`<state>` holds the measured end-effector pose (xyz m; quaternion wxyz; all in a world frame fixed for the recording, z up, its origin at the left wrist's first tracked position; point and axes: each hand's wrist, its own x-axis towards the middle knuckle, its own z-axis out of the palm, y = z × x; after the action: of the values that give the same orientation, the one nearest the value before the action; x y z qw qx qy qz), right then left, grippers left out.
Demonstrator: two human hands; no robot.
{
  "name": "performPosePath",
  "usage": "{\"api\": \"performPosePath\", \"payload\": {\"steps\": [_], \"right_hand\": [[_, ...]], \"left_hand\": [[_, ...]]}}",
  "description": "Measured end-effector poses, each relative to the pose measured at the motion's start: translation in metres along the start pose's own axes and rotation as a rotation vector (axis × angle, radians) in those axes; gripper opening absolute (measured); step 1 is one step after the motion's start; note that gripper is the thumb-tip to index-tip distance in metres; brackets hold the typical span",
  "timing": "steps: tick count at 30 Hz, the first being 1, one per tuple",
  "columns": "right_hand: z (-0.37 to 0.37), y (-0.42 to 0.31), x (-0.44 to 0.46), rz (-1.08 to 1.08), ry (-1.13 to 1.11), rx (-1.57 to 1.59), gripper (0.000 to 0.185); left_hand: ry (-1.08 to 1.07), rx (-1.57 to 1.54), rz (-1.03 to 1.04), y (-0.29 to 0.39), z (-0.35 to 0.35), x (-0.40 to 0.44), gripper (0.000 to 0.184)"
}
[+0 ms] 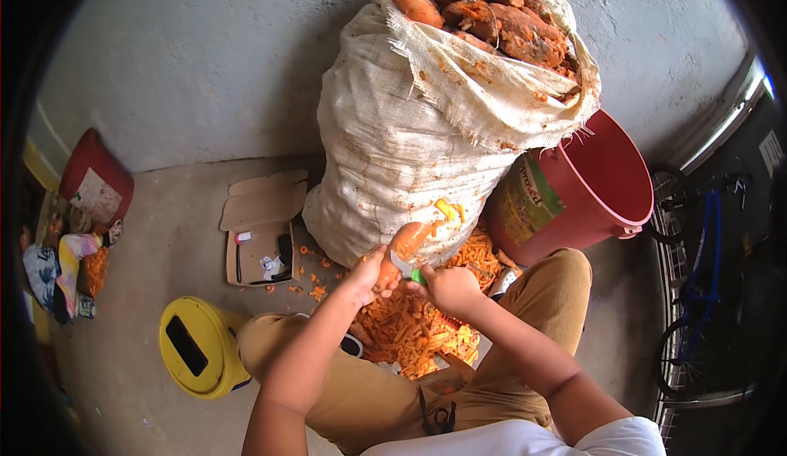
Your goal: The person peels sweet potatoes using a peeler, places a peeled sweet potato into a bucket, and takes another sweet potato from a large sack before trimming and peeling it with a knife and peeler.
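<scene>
My left hand (370, 279) is wrapped round the lower part of a large carrot (410, 240), which tilts up and to the right. In my right hand (453, 290) is a knife (403, 266) with a green handle, its blade lying against the carrot's side. Beneath both hands spreads a heap of orange peelings and cut pieces (410, 333) between my legs. Directly ahead stands a tall white woven sack (385, 136), filled to the top with carrots (516, 30). A few orange shavings stick to its lower front.
Right of the sack, a red bucket (607, 169) leans. At left are an open cardboard box (262, 202) with small items and a yellow lidded bucket (221, 333) with a phone (187, 346) on it. A bicycle (705, 267) stands far right; another red bucket (98, 173) is far left.
</scene>
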<state>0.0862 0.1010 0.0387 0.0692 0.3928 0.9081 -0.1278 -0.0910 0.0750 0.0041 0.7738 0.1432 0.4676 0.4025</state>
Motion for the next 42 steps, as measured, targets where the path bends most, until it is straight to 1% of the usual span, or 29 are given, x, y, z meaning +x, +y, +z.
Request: {"api": "performPosePath", "payload": {"steps": [2,3,5,8,9,12,14,15,18,19,20,22,23,26,27,30,31,32,33,34,35,36,37,38,40,41,42], "right_hand": [[0.012,0.009,0.008,0.069,0.067,-0.088,0.047],[0.014,0.008,0.007,0.065,0.126,-0.122,0.045],[0.015,0.006,0.009,0.114,0.147,-0.121,0.044],[0.019,0.002,0.01,0.167,0.203,-0.106,0.043],[0.021,0.002,0.01,0.181,0.226,-0.099,0.042],[0.027,0.005,0.008,0.147,0.265,-0.003,0.043],[0.03,0.011,0.001,0.057,0.192,0.074,0.044],[0.032,0.015,-0.004,0.013,0.157,0.11,0.044],[0.051,0.026,-0.021,0.111,0.086,0.335,0.045],[0.061,0.03,-0.022,0.242,0.001,0.368,0.046],[0.068,0.035,-0.022,0.247,-0.108,0.334,0.048],[0.083,0.043,-0.021,0.267,-0.325,0.27,0.05],[0.092,0.044,-0.018,0.299,-0.35,0.285,0.055],[0.107,0.048,-0.006,0.348,-0.432,0.223,0.058],[0.103,0.043,-0.007,0.429,-0.35,0.228,0.06],[0.088,0.04,-0.002,0.586,-0.278,0.303,0.062],[0.108,0.056,0.003,0.652,-0.363,0.723,0.065],[0.145,0.086,0.011,0.703,-0.442,1.149,0.068],[0.142,0.086,0.01,0.802,-0.457,1.458,0.069],[0.139,0.086,0.009,0.928,-0.466,1.751,0.07],[0.138,0.083,0.007,1.123,-0.413,1.917,0.07],[0.121,0.069,0.004,1.319,-0.35,2.073,0.07],[0.114,0.06,0.0,1.297,-0.259,2.15,0.059],[0.113,0.053,-0.001,1.117,-0.223,2.211,0.053],[0.112,0.045,-0.001,0.755,-0.15,2.302,0.043],[0.113,0.045,-0.001,0.595,-0.166,2.378,0.03],[0.104,0.042,-0.001,0.603,-0.089,2.315,0.028]], "left_hand": [[-0.017,-0.031,-0.022,-0.004,-0.002,0.004,0.036],[-0.019,-0.029,-0.009,-0.003,-0.002,0.004,0.037],[-0.021,-0.028,0.016,0.0,-0.001,0.004,0.038],[-0.048,-0.044,0.018,0.004,0.002,0.001,0.033],[-0.046,-0.039,0.024,0.004,0.003,0.0,0.034],[-0.023,-0.016,0.033,0.005,0.003,-0.003,0.037],[0.003,0.024,0.022,0.005,0.003,-0.003,0.037],[0.051,0.011,0.053,0.006,0.001,-0.001,0.037],[0.18,-0.041,0.154,0.009,-0.016,0.007,0.035],[0.159,-0.051,0.176,0.011,-0.022,0.006,0.036],[0.137,-0.058,0.197,0.013,-0.026,0.006,0.036],[0.075,-0.047,0.162,0.017,-0.029,0.002,0.038],[0.044,-0.042,0.143,0.017,-0.028,0.001,0.038],[0.049,0.012,0.111,0.013,-0.027,0.003,0.04],[0.062,0.045,0.13,0.013,-0.025,0.003,0.039],[0.114,0.124,0.181,0.015,-0.018,-0.002,0.038],[0.136,0.141,0.192,0.016,-0.016,-0.004,0.038],[0.156,0.158,0.2,0.015,-0.014,-0.005,0.037],[0.146,0.173,0.211,0.015,-0.012,-0.006,0.037],[0.137,0.188,0.223,0.016,-0.01,-0.007,0.037],[0.133,0.204,0.232,0.014,-0.011,-0.009,0.037],[0.08,0.129,0.167,0.013,-0.015,-0.009,0.037],[0.026,0.052,0.106,0.012,-0.019,-0.005,0.037],[-0.03,-0.027,0.047,0.011,-0.022,-0.002,0.038],[-0.088,-0.079,0.035,0.011,-0.022,-0.004,0.038],[-0.105,-0.091,0.044,0.012,-0.02,-0.006,0.038],[-0.122,-0.1,0.053,0.013,-0.019,-0.007,0.039]]}}
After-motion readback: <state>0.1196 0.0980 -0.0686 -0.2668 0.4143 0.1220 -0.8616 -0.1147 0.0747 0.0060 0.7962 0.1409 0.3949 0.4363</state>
